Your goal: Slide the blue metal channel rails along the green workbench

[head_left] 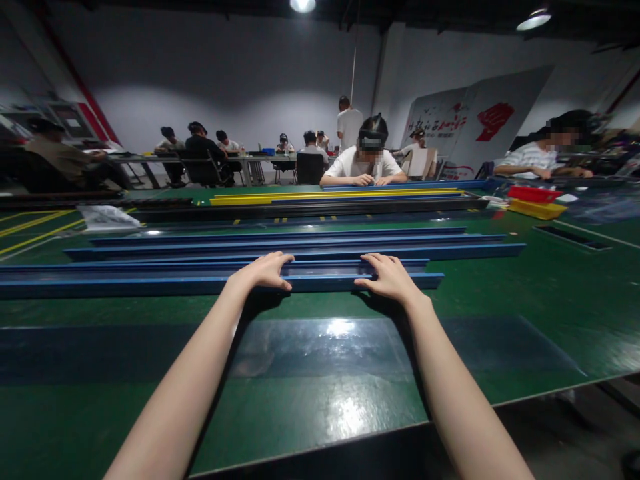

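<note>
A long blue channel-shaped strip [325, 283] lies across the green table in front of me, its open side facing up. My left hand [267, 272] spans its width, fingers at the far wall and thumb at the near wall. Farther right, my right hand [389, 275] grips the same strip in a like way, close to its right end. Just beyond it, another blue strip [465, 251] lies roughly parallel, with one more behind. Nearer to me, a clear plastic sheet [320, 347] lies flat, partly hidden by my forearms.
Yellow strips [340, 197] and a black strip [300, 211] lie farther back. Red [535, 195] and yellow bins [537, 210] stand at the right. A person [369, 160] sits across the table; another [545, 150] works at right. The table's near edge [320, 445] runs below my arms.
</note>
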Demonstrator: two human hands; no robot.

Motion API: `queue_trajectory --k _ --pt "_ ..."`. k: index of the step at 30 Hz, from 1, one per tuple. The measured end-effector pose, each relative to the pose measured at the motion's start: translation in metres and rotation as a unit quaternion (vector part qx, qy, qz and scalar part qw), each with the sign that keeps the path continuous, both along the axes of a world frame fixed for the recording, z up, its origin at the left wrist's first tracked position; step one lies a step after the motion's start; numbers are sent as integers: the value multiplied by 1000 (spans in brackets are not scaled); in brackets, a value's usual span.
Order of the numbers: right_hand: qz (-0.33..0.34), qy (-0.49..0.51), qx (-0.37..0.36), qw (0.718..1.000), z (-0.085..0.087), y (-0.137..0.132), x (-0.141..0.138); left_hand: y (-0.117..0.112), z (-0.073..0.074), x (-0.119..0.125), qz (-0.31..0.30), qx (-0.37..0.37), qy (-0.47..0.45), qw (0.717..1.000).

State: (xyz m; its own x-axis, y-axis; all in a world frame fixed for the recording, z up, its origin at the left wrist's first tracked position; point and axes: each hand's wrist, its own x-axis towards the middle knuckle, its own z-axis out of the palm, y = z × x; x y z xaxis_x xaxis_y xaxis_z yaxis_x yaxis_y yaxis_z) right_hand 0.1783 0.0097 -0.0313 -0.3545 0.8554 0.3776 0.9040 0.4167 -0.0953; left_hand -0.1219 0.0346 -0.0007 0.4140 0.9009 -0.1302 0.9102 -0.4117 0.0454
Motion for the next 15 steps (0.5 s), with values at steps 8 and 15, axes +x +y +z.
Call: queue_trajectory --k 8,15 --pt "5 -50 12 999 0 1 4 -9 10 13 7 -2 3 1000" --pt "21 -90 34 995 2 -4 -19 -14 3 41 -52 39 -26 998"
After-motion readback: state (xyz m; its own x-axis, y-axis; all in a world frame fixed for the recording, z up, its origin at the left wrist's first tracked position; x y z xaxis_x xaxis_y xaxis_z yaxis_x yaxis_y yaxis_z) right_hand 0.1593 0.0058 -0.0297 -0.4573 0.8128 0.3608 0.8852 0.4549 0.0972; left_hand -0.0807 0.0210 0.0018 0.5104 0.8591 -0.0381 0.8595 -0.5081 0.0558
